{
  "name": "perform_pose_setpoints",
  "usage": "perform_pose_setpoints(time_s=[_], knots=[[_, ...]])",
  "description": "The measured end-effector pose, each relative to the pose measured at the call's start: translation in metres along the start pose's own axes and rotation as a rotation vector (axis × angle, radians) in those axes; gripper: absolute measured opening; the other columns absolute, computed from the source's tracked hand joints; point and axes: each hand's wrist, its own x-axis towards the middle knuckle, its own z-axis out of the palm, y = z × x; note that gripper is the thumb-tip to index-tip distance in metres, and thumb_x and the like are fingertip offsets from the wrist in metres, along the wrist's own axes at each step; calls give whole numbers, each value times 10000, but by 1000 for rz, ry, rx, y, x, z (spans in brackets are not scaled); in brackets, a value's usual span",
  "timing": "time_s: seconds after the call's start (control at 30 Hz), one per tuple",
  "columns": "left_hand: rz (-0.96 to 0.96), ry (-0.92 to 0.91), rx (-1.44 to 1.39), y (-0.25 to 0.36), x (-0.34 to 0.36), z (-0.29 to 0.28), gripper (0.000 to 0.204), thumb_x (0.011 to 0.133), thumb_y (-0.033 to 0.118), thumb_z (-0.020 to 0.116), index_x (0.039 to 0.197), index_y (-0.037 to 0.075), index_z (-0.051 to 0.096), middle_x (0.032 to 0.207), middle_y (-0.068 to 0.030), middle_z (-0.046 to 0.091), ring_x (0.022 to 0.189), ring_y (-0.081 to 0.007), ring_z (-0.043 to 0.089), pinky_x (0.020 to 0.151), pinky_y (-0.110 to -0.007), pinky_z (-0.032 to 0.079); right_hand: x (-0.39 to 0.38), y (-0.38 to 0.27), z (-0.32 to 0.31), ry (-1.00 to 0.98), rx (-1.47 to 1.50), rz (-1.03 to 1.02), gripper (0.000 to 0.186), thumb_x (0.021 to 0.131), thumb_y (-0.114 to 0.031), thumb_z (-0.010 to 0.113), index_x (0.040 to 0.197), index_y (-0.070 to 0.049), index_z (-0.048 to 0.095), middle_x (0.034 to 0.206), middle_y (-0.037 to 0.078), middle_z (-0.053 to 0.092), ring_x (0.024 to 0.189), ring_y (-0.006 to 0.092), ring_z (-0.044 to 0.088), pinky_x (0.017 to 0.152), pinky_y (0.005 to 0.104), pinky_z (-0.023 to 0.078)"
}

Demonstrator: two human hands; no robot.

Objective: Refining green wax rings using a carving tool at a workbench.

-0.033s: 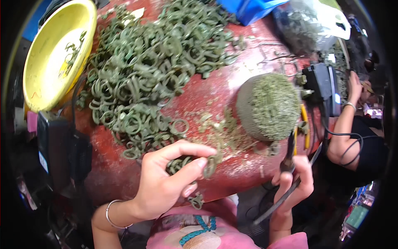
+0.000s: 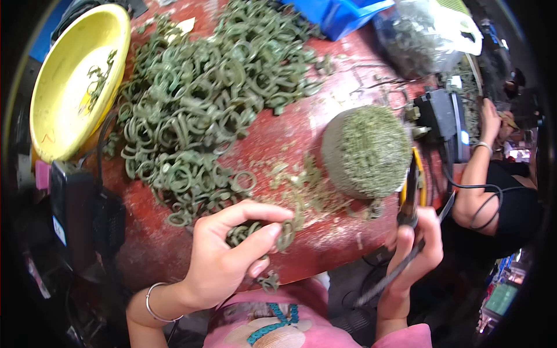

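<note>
My left hand [image 2: 226, 255] pinches a small green ring [image 2: 284, 236] between thumb and forefinger, with more green pieces in the curled fingers, above the red table's front edge [image 2: 325, 252]. My right hand [image 2: 418, 249] grips a dark pen-like tool [image 2: 409, 211] with a thick cable, its upper end beside a round block [image 2: 365, 151] whose top is rough, pale green. Yellow-handled pliers [image 2: 420, 180] lie just behind that tool. A large heap of green rings [image 2: 209, 87] covers the back left of the table, and loose pale bits are scattered in front of the block.
A yellow basin [image 2: 46, 110] stands at left above a black box [image 2: 72, 214]. At back right are a blue tray [image 2: 336, 17], a plastic bag [image 2: 418, 40] and a dark device [image 2: 438, 116] with cables. A co-worker's arm [image 2: 481, 185] is at the far right.
The view has shifted slightly, so the table's contents appear a little further left. The tool in my right hand has risen slightly beside the block.
</note>
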Motion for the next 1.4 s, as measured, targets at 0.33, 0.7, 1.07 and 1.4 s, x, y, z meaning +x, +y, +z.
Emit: perform_pose_setpoints(time_s=[0.33,0.7,1.07,1.4], knots=[[44,-93,-86,-2,-8,-9,212,825,-1,516,1029,-34,564,737,-54,548,505,-54,468,452,-179,387,96,27,19,-26,-286,-74,209,777,-47,598,974,18,570,846,158,600,744,272,585,691,331,447],[112,-160,-34,1,-6,-8,235,831,55,532,1031,-63,565,764,-72,532,582,-78,516,420,-175,389,27,-46,11,-296,507,-112,607,875,-479,410,1177,47,445,802,128,592,698,187,589,644,281,478],[90,-239,23,3,-9,-9,239,844,73,497,1026,-61,573,698,-72,532,496,-68,473,398,-183,366,8,-53,22,-639,640,-71,212,764,-54,637,966,5,609,711,100,654,624,191,648,553,263,517],[77,-231,14,1,-8,-12,245,845,70,479,1029,-65,569,695,-81,541,504,-67,479,387,-178,367,5,-50,29,-596,692,-71,179,830,-98,562,951,29,600,678,119,646,579,196,635,537,263,508]])
